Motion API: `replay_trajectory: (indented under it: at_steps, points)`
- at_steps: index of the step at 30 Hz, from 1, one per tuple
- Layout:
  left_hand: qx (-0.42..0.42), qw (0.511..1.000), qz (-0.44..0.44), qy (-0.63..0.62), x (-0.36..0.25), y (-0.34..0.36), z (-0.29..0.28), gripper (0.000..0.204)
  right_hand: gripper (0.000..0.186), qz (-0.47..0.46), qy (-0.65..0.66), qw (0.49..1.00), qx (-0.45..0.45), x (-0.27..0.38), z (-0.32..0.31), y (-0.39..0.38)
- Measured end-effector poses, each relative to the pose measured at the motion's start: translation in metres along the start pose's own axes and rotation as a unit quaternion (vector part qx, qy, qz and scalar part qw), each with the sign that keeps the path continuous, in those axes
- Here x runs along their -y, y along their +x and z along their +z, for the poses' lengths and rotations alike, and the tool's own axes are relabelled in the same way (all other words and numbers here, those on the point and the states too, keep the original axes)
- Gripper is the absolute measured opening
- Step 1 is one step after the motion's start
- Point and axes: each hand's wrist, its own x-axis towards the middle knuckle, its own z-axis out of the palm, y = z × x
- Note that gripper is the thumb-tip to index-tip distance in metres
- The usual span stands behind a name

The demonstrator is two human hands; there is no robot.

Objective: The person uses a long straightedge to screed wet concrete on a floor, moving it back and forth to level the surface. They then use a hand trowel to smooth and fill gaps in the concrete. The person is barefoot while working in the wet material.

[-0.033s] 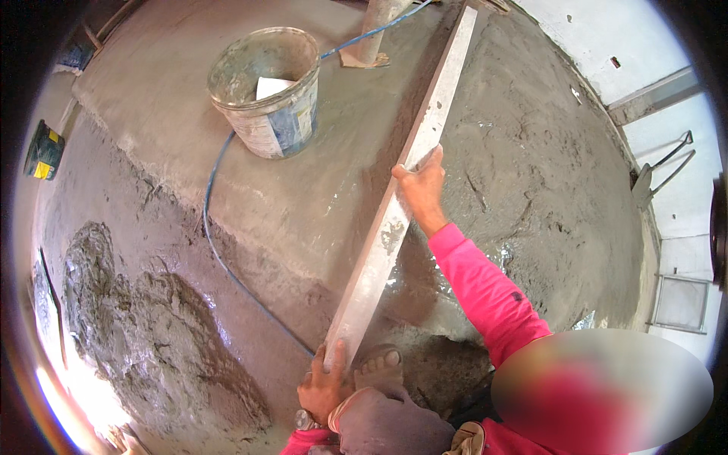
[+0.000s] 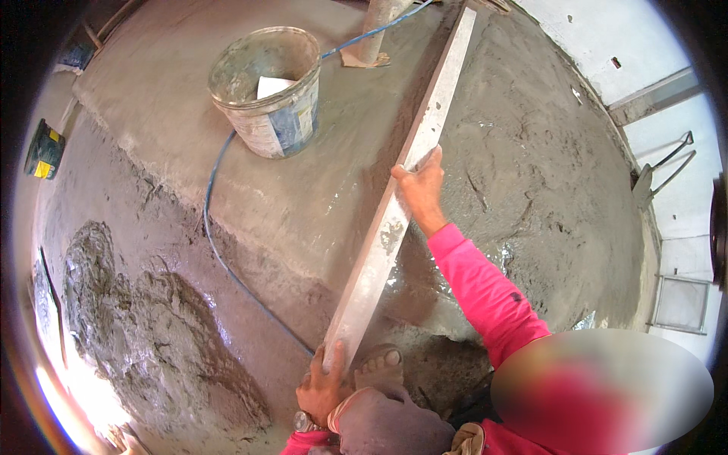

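A long, pale straightedge bar (image 2: pixel 434 106) spattered with mortar lies diagonally over the wet grey screed (image 2: pixel 531 197). My right hand (image 2: pixel 421 186) grips it about midway along, below a pink sleeve. My left hand (image 2: pixel 324 385), with a watch at the wrist, is closed round the bar's near end. My bare, muddy foot (image 2: pixel 379 364) is just right of that end, beside a dark rough patch.
A mortar-stained bucket (image 2: pixel 277 129) holding something white stands upper left, beside a blue hose (image 2: pixel 216 231) and a column (image 2: pixel 370 42). Heaped wet mortar (image 2: pixel 152 334) lies lower left, a dark container (image 2: pixel 44 155) far left. A shovel (image 2: pixel 644 182) leans on the right wall.
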Motion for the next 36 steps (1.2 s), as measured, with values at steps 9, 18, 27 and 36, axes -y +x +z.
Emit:
replay_trajectory:
  at_steps: [9, 18, 27, 36]
  points:
    - [-0.041, 0.999, 0.009, -0.014, 0.015, -0.020, 0.014, 0.074, 0.082, -0.010, -0.007, 1.000, 0.008, 0.006, 0.012, -0.021]
    - [-0.040, 0.999, 0.010, 0.029, 0.030, -0.021, 0.003, 0.077, 0.100, 0.031, -0.024, 0.999, 0.013, 0.024, 0.032, -0.033]
    - [-0.023, 0.999, -0.028, 0.024, 0.034, 0.010, -0.014, 0.080, 0.097, 0.055, -0.018, 0.998, 0.004, 0.031, 0.058, -0.015]
    - [-0.036, 0.997, 0.030, 0.066, 0.057, 0.069, -0.047, 0.083, 0.102, 0.002, -0.108, 0.990, 0.091, 0.051, 0.061, 0.023]
